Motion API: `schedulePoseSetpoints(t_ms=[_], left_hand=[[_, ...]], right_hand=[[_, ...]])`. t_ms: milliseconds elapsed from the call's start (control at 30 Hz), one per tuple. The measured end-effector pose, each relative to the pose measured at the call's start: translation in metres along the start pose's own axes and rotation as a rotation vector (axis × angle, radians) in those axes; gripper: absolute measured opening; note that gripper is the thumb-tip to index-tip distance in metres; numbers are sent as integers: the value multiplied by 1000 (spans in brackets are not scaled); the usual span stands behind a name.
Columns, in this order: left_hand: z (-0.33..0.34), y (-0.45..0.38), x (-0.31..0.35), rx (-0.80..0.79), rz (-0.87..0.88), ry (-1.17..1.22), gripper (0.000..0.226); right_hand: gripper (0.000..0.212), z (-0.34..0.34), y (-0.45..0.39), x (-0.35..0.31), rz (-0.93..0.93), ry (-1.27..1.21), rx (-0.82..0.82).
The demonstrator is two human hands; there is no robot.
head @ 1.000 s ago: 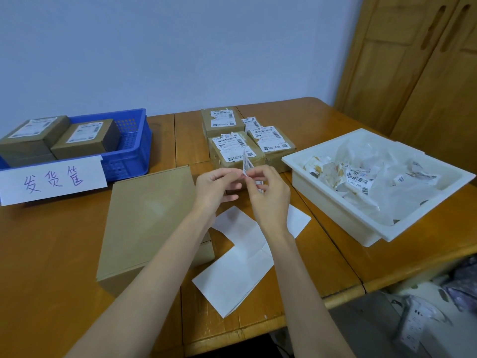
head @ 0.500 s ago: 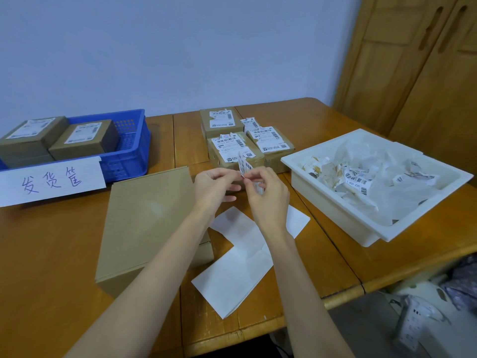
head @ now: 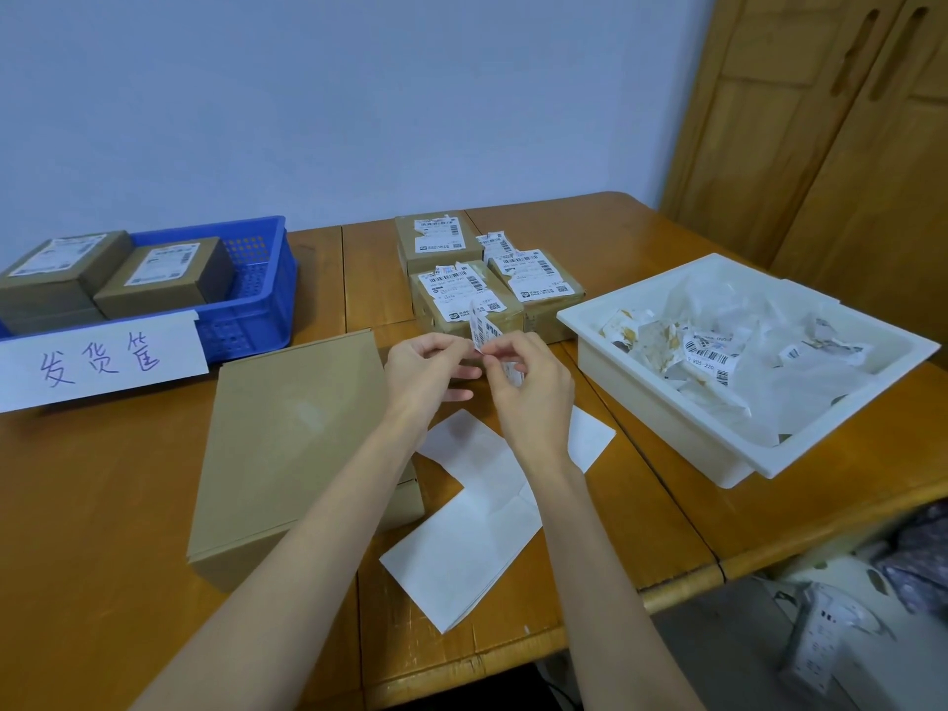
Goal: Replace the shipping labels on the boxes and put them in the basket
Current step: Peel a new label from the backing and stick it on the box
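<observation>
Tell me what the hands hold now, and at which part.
Both hands pinch a small torn label piece: left hand and right hand hold its lower edge with the fingers.

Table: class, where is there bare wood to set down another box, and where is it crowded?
Free: the near left corner of the table, between the sign and flat box; and the far right corner behind the white tray. Crowded: the middle, with labelled boxes, both hands and paper sheets.

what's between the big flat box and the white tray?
In the head view, between the big flat box and the white tray lie white paper sheets on the table; above them both hands, left hand and right hand, pinch a torn label.
</observation>
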State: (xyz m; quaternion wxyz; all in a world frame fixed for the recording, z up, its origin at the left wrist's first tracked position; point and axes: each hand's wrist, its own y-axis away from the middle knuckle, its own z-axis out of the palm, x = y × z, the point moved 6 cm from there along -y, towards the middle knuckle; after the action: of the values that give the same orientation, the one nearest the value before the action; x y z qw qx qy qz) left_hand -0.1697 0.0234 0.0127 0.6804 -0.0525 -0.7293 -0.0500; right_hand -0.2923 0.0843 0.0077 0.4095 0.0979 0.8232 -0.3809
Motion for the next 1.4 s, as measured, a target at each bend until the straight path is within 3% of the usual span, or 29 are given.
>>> schedulePoseSetpoints(t_ms=[267, 667, 867, 1167, 1400], left_hand=[[3, -1, -4, -96, 70, -112, 15], [12, -1, -1, -171, 148, -337, 24], [-2, -12, -14, -4, 34, -339, 19], [-12, -22, -2, 170, 81, -577, 19], [-3, -13, -1, 114, 212, -1092, 18]], right_hand=[[6, -1, -1, 0, 101, -135, -25], [12, -5, 0, 3, 225, -139, -20], [15, -20, -2, 19, 484, -275, 122], [24, -45, 1, 33, 739, -634, 397], [22, -64, 4, 39, 780, -987, 669]])
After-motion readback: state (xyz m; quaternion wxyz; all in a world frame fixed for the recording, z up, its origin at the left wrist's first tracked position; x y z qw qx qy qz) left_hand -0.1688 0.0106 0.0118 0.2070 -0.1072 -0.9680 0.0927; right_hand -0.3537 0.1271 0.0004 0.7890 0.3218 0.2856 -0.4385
